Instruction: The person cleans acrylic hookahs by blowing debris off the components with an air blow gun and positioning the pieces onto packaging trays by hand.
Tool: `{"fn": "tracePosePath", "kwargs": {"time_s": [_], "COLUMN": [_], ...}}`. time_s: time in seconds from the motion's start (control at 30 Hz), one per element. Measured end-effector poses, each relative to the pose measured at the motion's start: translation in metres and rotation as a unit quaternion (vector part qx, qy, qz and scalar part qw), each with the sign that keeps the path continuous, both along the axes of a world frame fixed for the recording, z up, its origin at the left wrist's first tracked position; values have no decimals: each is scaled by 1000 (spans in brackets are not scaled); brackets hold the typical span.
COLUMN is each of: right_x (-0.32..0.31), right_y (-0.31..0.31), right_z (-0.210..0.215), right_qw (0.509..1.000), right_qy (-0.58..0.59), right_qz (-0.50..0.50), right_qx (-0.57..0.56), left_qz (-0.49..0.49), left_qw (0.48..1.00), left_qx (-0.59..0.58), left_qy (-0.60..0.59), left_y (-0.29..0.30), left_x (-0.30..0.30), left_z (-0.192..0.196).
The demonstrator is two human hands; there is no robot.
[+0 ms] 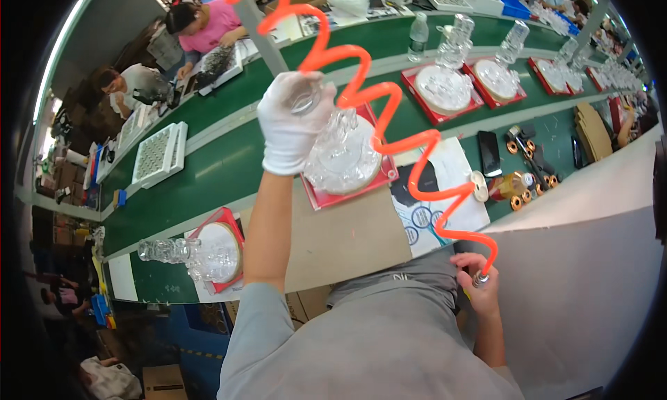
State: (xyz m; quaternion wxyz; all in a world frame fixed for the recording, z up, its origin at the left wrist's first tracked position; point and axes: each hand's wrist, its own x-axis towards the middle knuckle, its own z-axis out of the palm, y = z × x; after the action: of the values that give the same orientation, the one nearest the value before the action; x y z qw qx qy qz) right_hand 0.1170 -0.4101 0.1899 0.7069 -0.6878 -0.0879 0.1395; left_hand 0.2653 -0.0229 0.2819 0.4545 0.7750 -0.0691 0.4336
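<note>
In a white glove, my left hand (295, 122) is raised over the bench, its fingers wrapped round a clear cylindrical piece (304, 102) whose round end shows. Just below and beside it, a round clear-plastic assembly (344, 160) on a white disc lies in a red tray (323, 200). My bare right hand (479, 285) is down at my right hip, closed on the metal-fitted end of a coiled orange air hose (455, 190). What that fitting joins to is mostly hidden in the palm. The hose's coils cross in front of the assembly.
Cardboard (333, 240) covers the bench before me. Another clear assembly (215, 250) lies at left; several more in red trays (445, 115) line the far right. A phone (489, 153), a bottle (511, 186) and copper-coloured rings lie at right. Co-workers sit across the green belt (222, 157).
</note>
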Motion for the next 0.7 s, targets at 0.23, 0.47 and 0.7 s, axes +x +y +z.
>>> {"fn": "tracePosePath", "kwargs": {"time_s": [0.23, 0.47, 0.7], "right_x": [7, 0, 7], "right_y": [25, 65, 80], "right_z": [16, 6, -2], "right_qw": [962, 904, 917], "right_qy": [62, -133, -151], "right_qz": [262, 399, 369], "right_qx": [43, -74, -17], "left_qz": [3, 28, -159], "left_qw": [985, 951, 984], "left_qx": [160, 307, 63], "left_qy": [-59, 39, 48], "left_y": [-53, -77, -94], "left_x": [-56, -80, -162], "left_z": [-37, -26, -68]}}
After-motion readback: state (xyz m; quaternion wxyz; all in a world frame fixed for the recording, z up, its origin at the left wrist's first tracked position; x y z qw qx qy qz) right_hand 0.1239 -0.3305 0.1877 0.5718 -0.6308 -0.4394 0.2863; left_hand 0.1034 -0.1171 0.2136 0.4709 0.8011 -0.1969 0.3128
